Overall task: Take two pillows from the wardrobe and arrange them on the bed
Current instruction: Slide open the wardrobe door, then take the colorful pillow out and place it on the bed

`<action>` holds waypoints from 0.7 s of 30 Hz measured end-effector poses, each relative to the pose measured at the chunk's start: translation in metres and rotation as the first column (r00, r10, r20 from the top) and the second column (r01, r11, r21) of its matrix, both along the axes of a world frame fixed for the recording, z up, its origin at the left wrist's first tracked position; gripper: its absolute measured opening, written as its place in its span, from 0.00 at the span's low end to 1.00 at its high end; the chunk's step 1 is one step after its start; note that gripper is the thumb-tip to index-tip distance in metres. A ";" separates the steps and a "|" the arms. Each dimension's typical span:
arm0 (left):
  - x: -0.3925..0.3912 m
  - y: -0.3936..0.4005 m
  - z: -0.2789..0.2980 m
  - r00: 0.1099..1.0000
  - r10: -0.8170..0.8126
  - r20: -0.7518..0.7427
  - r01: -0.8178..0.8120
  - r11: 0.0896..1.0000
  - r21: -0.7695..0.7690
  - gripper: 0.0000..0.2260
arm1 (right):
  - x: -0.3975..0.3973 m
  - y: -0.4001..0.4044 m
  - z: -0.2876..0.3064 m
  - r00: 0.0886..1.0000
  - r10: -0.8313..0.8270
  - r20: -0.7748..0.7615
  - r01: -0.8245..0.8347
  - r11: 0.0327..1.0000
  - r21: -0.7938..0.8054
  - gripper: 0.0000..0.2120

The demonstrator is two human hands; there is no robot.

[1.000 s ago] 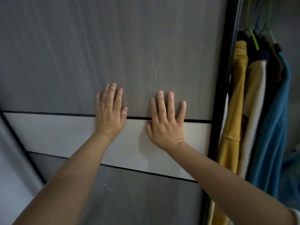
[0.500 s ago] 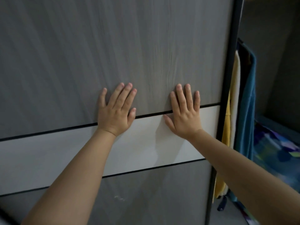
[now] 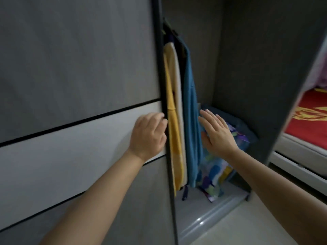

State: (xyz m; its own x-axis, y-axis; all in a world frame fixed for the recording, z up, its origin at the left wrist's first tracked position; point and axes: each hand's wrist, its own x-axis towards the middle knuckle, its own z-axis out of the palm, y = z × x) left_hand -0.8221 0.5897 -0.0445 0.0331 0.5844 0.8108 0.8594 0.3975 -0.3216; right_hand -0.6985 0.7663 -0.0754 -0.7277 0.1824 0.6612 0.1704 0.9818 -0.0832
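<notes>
The grey sliding wardrobe door (image 3: 79,71) fills the left half of the view, and the wardrobe stands open on its right. My left hand (image 3: 148,135) curls its fingers around the door's dark right edge. Inside the opening my right hand (image 3: 217,133) is spread flat, holding nothing, in front of a stack of patterned blue pillows (image 3: 235,137) on the wardrobe floor. A pillow with multicoloured blotches (image 3: 212,175) lies lower in that stack. The bed (image 3: 307,124) with a red and yellow cover shows at the far right.
Yellow (image 3: 172,121), cream and blue (image 3: 191,106) garments hang just inside the door edge, between my hands. The wardrobe's dark side panel (image 3: 261,76) separates the opening from the bed. Pale floor (image 3: 238,227) lies below.
The door has slid left, exposing the wardrobe's inside. My left hand went from flat on the panel to hooked on its edge. My right hand left the door and reached into the opening.
</notes>
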 end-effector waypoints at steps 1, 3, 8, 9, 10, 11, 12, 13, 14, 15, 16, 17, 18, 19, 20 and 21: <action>0.008 0.026 -0.005 0.998 -0.056 0.030 0.057 0.997 -0.049 0.12 | 0.010 0.019 -0.005 0.998 -0.048 0.031 0.049 0.999 -0.016 0.18; 0.021 0.080 -0.015 0.986 -0.122 0.113 0.139 0.977 -0.161 0.11 | 0.027 0.060 -0.014 0.987 -0.134 0.090 0.136 0.990 -0.022 0.18; 0.030 0.225 -0.038 0.891 0.246 0.381 -0.020 0.860 -0.510 0.11 | 0.049 0.183 -0.036 0.918 -0.276 0.284 0.294 0.956 -0.023 0.21; 0.026 0.254 -0.045 0.858 0.315 0.406 -0.040 0.828 -0.559 0.12 | 0.050 0.208 -0.039 0.895 -0.293 0.336 0.318 0.948 -0.018 0.21; 0.022 0.279 -0.050 0.826 0.374 0.422 -0.053 0.797 -0.602 0.12 | 0.048 0.232 -0.041 0.872 -0.309 0.380 0.339 0.941 -0.014 0.21; 0.018 0.303 -0.052 0.801 0.418 0.429 -0.066 0.774 -0.630 0.12 | 0.045 0.255 -0.043 0.858 -0.317 0.405 0.352 0.936 -0.015 0.21; 0.013 0.326 -0.056 0.782 0.447 0.434 -0.076 0.760 -0.646 0.12 | 0.040 0.278 -0.045 0.852 -0.317 0.418 0.355 0.935 -0.016 0.20; 0.007 0.348 -0.059 0.764 0.472 0.440 -0.088 0.752 -0.653 0.13 | 0.033 0.299 -0.047 0.847 -0.314 0.430 0.352 0.936 -0.011 0.20; 0.000 0.368 -0.063 0.747 0.495 0.444 -0.102 0.745 -0.660 0.13 | 0.025 0.319 -0.050 0.841 -0.310 0.444 0.349 0.937 -0.007 0.19; -0.006 0.386 -0.067 0.733 0.516 0.443 -0.113 0.735 -0.669 0.13 | 0.015 0.338 -0.055 0.834 -0.307 0.458 0.352 0.936 -0.014 0.19; -0.013 0.403 -0.073 0.723 0.533 0.440 -0.119 0.723 -0.680 0.13 | 0.005 0.355 -0.060 0.831 -0.301 0.468 0.357 0.933 -0.034 0.17; -0.021 0.419 -0.079 0.711 0.547 0.442 -0.115 0.711 -0.694 0.13 | -0.007 0.372 -0.067 0.825 -0.295 0.482 0.365 0.929 -0.056 0.16; -0.030 0.433 -0.086 0.698 0.560 0.446 -0.106 0.697 -0.709 0.13 | -0.018 0.387 -0.076 0.815 -0.289 0.502 0.373 0.925 -0.073 0.15; -0.040 0.447 -0.095 0.685 0.573 0.449 -0.098 0.684 -0.723 0.13 | -0.031 0.402 -0.085 0.802 -0.279 0.529 0.379 0.921 -0.090 0.14; -0.051 0.459 -0.105 0.673 0.585 0.452 -0.092 0.673 -0.734 0.13 | -0.043 0.416 -0.095 0.786 -0.264 0.559 0.384 0.917 -0.107 0.14; -0.063 0.472 -0.115 0.663 0.595 0.454 -0.089 0.664 -0.742 0.13 | -0.057 0.431 -0.106 0.769 -0.248 0.590 0.388 0.914 -0.122 0.14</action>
